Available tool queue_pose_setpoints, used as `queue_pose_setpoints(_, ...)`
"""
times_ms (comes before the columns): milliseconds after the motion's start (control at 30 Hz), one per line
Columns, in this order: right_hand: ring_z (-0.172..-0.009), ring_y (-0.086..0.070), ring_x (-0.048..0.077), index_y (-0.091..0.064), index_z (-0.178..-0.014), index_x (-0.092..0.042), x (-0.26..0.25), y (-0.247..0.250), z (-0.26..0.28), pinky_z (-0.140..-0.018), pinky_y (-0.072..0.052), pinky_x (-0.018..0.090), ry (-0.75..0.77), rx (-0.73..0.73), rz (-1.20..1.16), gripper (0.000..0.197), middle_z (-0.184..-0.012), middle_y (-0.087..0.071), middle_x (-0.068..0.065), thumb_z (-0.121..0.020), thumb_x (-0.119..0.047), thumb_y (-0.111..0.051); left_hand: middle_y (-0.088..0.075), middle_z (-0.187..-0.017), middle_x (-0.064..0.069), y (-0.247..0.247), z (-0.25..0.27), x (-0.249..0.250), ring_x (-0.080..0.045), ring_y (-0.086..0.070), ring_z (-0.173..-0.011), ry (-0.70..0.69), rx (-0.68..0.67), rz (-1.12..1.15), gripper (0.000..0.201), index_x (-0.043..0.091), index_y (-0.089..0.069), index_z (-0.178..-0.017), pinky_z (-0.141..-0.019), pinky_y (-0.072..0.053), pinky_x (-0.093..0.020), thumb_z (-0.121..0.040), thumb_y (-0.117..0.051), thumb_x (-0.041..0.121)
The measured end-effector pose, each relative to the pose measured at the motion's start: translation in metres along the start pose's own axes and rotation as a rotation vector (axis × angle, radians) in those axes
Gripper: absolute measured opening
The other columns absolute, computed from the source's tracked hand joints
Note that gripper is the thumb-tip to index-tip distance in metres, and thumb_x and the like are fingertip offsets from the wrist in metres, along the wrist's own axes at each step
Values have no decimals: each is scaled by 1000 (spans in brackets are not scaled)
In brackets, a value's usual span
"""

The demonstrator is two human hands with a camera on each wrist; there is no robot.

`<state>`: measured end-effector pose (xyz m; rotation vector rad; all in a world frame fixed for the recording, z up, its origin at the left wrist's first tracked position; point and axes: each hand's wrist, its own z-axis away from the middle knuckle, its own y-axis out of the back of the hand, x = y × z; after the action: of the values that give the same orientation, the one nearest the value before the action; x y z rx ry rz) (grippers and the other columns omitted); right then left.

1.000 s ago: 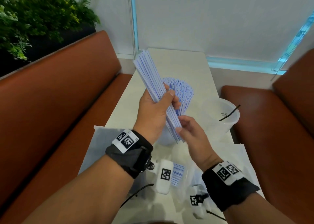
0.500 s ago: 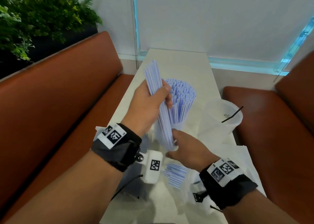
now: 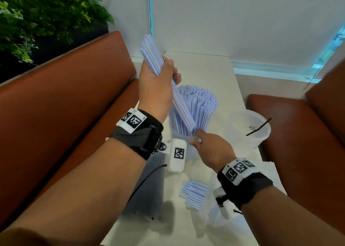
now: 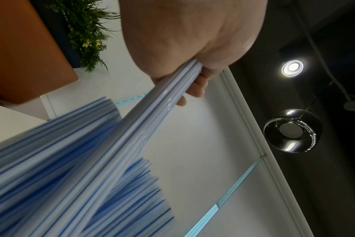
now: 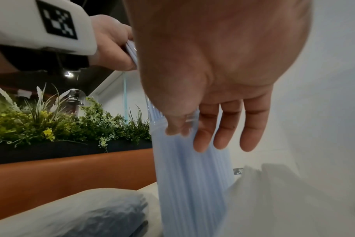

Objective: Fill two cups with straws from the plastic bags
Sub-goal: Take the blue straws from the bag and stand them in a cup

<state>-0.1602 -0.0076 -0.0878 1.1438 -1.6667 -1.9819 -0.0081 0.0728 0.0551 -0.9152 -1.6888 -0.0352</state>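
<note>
My left hand (image 3: 167, 72) grips a bundle of pale blue striped straws (image 3: 151, 53) and holds it slanted, its lower end among the straws that pack the near clear cup (image 3: 180, 140). In the left wrist view my left hand (image 4: 192, 83) wraps the bundle (image 4: 152, 112). My right hand (image 3: 197, 139) is at that cup's near rim. The right wrist view shows my right hand (image 5: 184, 131) with thumb and forefinger pinching the clear rim, the cup's straws (image 5: 192, 176) below. A second clear cup (image 3: 261, 139) stands to the right, holding only a thin black stick (image 3: 258, 127).
Loose straws (image 3: 194, 193) lie in a clear plastic bag near the front of the white table (image 3: 205, 68). Another bag (image 3: 149, 182) lies under my left forearm. Brown benches flank the table, left (image 3: 65, 96) and right (image 3: 298, 124). Plants (image 3: 46, 16) stand behind the left bench.
My left hand has lifted and tipped the bundle so its lower end now sits in the filled cup. My right hand has left the bundle's bottom and taken hold of the cup's rim.
</note>
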Motion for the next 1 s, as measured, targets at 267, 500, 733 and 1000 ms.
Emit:
queue_pose_setpoints(267,-81,-55,24,-40,-97,-34,3,-5,2,-58,-34,34,21,71,59,20,-88,-64,-5,-100,-54,-41,-63,-87,1,20,22,-46,-20,-61,-89,-159,-387,-897,18,22,-61,-84,-83,-49,-40,-91,-68,37)
queue_pose_setpoints(500,-85,-59,25,-42,-102,-34,1,-5,4,-61,-38,34,27,74,71,19,-91,-64,-5,-102,-53,-40,-42,-151,-1,32,17,-35,-21,-33,-142,-96,-403,-939,87,24,-48,-143,-117,-30,-48,-74,-72,71)
queue_pose_setpoints(733,-90,-60,26,-44,-107,-35,1,-8,3,-63,-41,35,6,66,61,19,-94,-64,-4,-101,-52,-38,-27,-164,-6,9,17,-22,-21,-18,-153,-452,-681,-1186,69,16,-32,-155,-125,-13,-39,-101,-44,57)
queue_pose_setpoints(1000,-91,-61,26,-44,-108,-37,0,-8,2,-62,-39,35,-16,60,44,19,-91,-63,-5,-100,-52,-37,-29,-162,-14,10,27,-38,-30,-24,-151,-611,-661,-1327,63,9,-40,-151,-123,-16,-46,-101,-44,47)
